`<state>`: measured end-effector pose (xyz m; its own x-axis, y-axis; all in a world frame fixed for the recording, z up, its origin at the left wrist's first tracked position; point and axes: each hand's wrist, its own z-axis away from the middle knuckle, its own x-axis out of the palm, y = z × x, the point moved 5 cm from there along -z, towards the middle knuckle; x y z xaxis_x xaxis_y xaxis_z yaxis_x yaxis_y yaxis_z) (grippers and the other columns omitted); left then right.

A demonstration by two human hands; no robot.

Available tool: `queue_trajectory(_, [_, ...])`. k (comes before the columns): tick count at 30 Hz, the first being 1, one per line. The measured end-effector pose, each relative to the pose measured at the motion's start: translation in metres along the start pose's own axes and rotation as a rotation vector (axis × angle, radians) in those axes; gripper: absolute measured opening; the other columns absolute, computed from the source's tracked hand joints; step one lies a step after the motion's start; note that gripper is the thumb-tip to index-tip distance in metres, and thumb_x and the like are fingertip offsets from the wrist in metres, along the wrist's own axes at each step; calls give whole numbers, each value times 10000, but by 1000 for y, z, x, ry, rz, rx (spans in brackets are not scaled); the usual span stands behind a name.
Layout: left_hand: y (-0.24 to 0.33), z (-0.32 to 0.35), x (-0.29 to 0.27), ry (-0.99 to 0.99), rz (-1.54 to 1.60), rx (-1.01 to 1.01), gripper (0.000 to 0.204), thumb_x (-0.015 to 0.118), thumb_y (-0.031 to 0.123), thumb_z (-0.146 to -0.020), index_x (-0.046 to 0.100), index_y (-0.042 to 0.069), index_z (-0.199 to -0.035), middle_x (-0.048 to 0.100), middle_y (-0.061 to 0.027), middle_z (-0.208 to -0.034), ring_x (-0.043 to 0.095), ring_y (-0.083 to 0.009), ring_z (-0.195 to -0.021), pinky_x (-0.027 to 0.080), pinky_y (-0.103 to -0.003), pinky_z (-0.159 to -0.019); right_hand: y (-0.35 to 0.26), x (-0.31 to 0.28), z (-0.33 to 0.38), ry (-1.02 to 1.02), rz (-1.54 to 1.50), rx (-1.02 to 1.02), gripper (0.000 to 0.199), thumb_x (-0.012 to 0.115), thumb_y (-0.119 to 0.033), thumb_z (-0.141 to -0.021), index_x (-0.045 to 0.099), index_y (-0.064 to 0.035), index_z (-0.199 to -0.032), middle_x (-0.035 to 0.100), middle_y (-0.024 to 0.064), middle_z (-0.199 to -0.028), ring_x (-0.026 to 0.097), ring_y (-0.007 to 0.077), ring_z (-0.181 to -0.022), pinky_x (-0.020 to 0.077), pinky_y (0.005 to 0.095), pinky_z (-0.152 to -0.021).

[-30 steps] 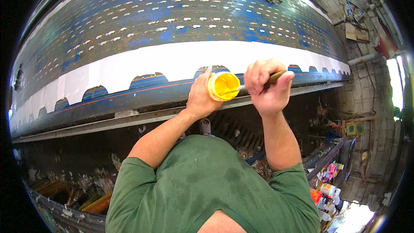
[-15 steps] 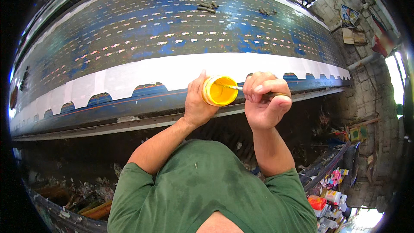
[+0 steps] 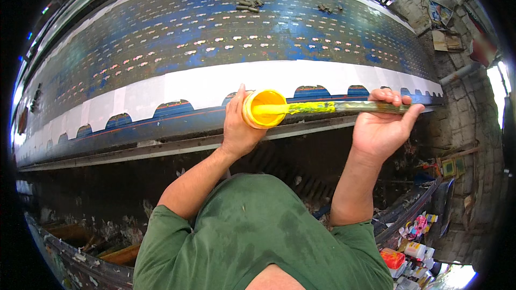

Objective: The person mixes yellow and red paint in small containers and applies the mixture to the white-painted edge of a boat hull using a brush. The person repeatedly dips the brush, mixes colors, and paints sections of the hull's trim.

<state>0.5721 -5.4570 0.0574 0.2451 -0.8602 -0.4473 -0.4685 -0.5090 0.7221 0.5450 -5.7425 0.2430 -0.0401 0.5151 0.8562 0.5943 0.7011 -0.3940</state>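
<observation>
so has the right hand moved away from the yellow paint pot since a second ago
Yes. The right hand has slid to the person's right along the white scalloped strip, away from the yellow paint pot held in the left hand, gripping the brush farther back.

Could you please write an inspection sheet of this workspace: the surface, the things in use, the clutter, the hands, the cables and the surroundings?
Surface: large blue metal panel with rows of small slots; a white scalloped paper strip lies along its lower part.
Things in use: yellow paint pot, open; long brush, yellow-smeared, its tip inside the pot.
Clutter: small dark pieces on the upper panel; coloured packets low on the right.
Hands: left hand has a grip on the pot; right hand holds the brush handle.
Cables: nothing seen.
Surroundings: brick wall on the right; dark debris under the panel.
</observation>
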Motion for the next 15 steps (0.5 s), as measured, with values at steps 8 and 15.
queue_trajectory(8, [3, 4, 4, -29, -20, -45, 1250, 1022, 230, -806, 258, -114, -1733, 603, -228, -1486, 598, -389, -1413, 474, -482, -1243, -41, 0, -18, -64, -27, -52, 449, 606, -471, -1185, 639, -52, -1029, 588, 78, -932, 586, 224, -935, 526, 392, -910])
queue_trajectory(15, [1, 4, -1, -13, -16, -43, 1249, 1024, 280, -824, 265, -113, -1735, 591, -233, -1507, 580, -391, -1437, 470, -488, -1244, -45, 11, -22, -71, -27, -68, 457, 630, -496, -1167, 666, -53, -1059, 604, 70, -921, 584, 217, -916, 519, 399, -887])
